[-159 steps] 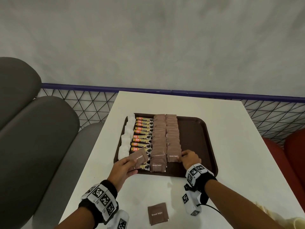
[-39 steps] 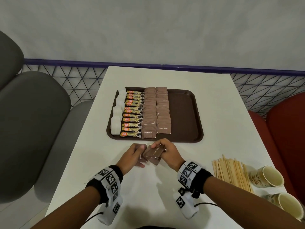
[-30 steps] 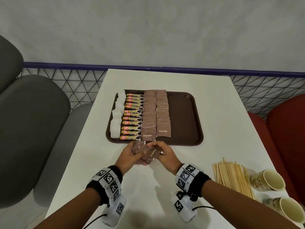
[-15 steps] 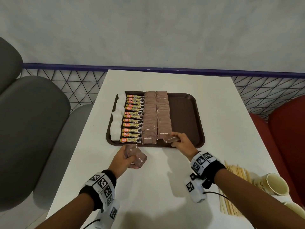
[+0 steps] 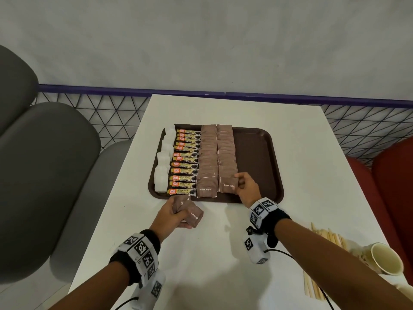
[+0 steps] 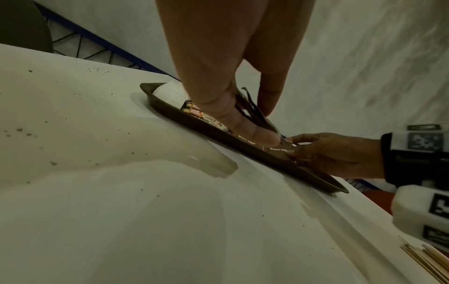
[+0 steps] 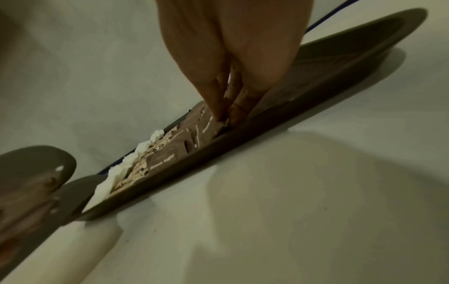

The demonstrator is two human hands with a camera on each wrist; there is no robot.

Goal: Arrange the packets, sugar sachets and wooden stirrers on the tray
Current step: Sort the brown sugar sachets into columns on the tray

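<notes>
I am looking down on a white table. Nearest me on my right lie a bundle of wooden stirrers and a paper cup, both on the bare tabletop. My left hand hovers just short of the brown tray, thumb and fingers curled round a few brown sugar sachets. My right hand reaches over the tray's near edge, fingers pinching the right side of the front sachet in the right-hand brown row. Further in, the tray holds two rows of brown sachets, a row of yellow granule packets and white sachets at the far left. Beyond the table stand a mesh railing and a grey wall; grey seats sit left, red seats right.
</notes>
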